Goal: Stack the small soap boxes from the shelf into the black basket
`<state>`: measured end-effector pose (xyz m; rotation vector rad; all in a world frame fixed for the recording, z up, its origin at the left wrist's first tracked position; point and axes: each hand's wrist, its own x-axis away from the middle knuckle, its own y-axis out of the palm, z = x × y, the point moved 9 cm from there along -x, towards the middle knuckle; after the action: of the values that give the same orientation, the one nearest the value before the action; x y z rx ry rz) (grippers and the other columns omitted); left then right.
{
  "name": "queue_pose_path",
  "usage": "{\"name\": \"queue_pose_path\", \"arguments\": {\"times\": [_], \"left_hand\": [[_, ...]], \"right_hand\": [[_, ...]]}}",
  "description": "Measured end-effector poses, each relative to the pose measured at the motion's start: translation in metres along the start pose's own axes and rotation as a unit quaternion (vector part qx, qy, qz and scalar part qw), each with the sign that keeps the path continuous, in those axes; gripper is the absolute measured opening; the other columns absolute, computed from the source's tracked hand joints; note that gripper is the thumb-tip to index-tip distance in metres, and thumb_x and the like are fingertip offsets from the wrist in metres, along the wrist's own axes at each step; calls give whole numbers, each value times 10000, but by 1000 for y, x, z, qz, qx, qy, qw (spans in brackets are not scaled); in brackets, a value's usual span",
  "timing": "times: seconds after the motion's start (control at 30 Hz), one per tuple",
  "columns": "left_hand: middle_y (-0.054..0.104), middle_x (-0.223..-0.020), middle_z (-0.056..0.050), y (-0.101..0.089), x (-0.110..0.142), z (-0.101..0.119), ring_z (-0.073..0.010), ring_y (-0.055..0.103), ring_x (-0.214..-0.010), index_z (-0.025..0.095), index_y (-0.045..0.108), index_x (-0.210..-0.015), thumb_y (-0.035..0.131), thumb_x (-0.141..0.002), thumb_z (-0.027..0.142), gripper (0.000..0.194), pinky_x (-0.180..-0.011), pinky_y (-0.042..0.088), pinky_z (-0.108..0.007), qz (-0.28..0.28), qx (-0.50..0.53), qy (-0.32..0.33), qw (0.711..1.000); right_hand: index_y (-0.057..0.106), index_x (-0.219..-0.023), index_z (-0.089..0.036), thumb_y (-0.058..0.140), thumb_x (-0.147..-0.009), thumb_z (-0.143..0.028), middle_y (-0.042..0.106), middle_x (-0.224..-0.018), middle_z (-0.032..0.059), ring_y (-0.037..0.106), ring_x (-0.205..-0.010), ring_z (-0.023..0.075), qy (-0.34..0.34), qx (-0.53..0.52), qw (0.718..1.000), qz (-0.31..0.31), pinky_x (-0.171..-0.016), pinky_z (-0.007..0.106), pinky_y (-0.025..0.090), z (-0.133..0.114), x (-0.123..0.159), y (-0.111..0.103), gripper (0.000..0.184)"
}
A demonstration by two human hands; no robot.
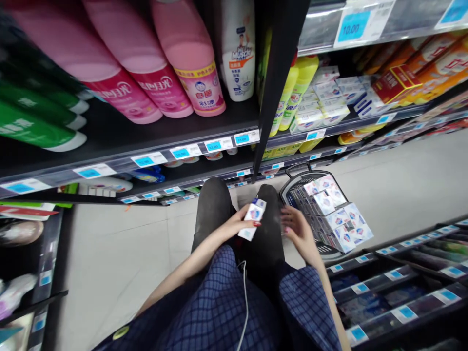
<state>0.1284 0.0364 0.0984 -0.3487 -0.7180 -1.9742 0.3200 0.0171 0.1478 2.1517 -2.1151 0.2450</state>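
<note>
My left hand (239, 223) is closed around a small white box (253, 218) with blue and red print, probably a soap box by its look, held above my knees. Beside my right knee, my right hand (297, 226) hangs with its fingers apart and nothing in it. Just to the right of that hand, a black shopping basket (292, 178) stands on the floor. Stacked in it are several similar white boxes (349, 226), some rising above its rim.
Ahead, a black shelf (175, 131) carries pink bottles (197, 63) and a white bottle (238, 53). Further right, more white boxes (318, 105) sit beside yellow bottles (292, 97). Shelving (395, 287) borders the lower right, and another rack (47, 273) stands at left. A white cable (245, 302) hangs down my front.
</note>
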Motion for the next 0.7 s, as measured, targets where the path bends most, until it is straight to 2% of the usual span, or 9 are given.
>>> {"name": "queue_pose_path", "arguments": {"times": [0.03,0.1,0.13,0.2,0.33,0.47,0.6,0.7], "left_hand": [[660,-1058,-108,17,3,23,-292,621,-976,168,574,-1140,797,-646,426,600,-868,490,-432,13,-88,39,995],[623,-1062,-111,42,15,63,-313,586,-1031,182,572,-1114,816,-620,456,615,-930,456,-474,69,-269,112,954],[597,-1089,-125,50,22,79,-325,570,-1054,182,561,-1135,813,-618,442,632,-944,449,-495,109,-331,141,927],[544,-1154,-152,66,36,96,-347,546,-1097,173,527,-1194,813,-610,399,688,-950,456,-523,146,-409,177,883],[448,-1312,-177,90,57,103,-372,488,-1225,173,419,-1342,818,-616,376,852,-1026,448,-546,118,-455,235,851],[410,-1389,-196,100,70,106,-373,417,-1310,151,335,-1431,816,-646,398,953,-1096,411,-538,106,-457,283,836],[464,-1362,-188,96,70,108,-336,437,-1296,134,379,-1408,767,-706,291,817,-1111,405,-504,103,-441,317,833],[532,-1300,-147,89,63,107,-285,501,-1244,175,426,-1360,722,-726,187,700,-1073,445,-456,80,-399,349,844]], "right_hand": [[570,-1301,-264,764,-719,-601,633,-1288,104,635,-1108,264,0,-60,998,-25,-952,431,536,2,3,19,701],[558,-1336,-257,758,-664,-686,602,-1351,120,599,-1207,303,5,-160,987,-22,-1019,467,503,9,4,38,822],[562,-1339,-249,753,-632,-722,615,-1333,129,596,-1216,322,14,-192,981,-5,-1021,482,499,14,3,40,872],[573,-1337,-241,740,-571,-783,660,-1251,140,615,-1183,354,43,-223,973,34,-982,507,517,24,0,36,953],[597,-1328,-260,642,-452,-934,701,-1141,130,632,-1131,384,70,-252,964,40,-914,539,541,27,-5,26,1107],[587,-1340,-265,596,-442,-972,693,-1144,122,598,-1185,376,51,-256,965,35,-991,541,497,20,-8,24,1143],[570,-1309,-290,526,-502,-991,669,-1157,118,590,-1178,367,-12,-185,981,46,-985,540,479,4,-7,16,1071],[600,-1204,-301,710,-484,-873,650,-1146,95,607,-1111,349,-103,-102,988,49,-941,503,496,-27,-2,5,927]]}}
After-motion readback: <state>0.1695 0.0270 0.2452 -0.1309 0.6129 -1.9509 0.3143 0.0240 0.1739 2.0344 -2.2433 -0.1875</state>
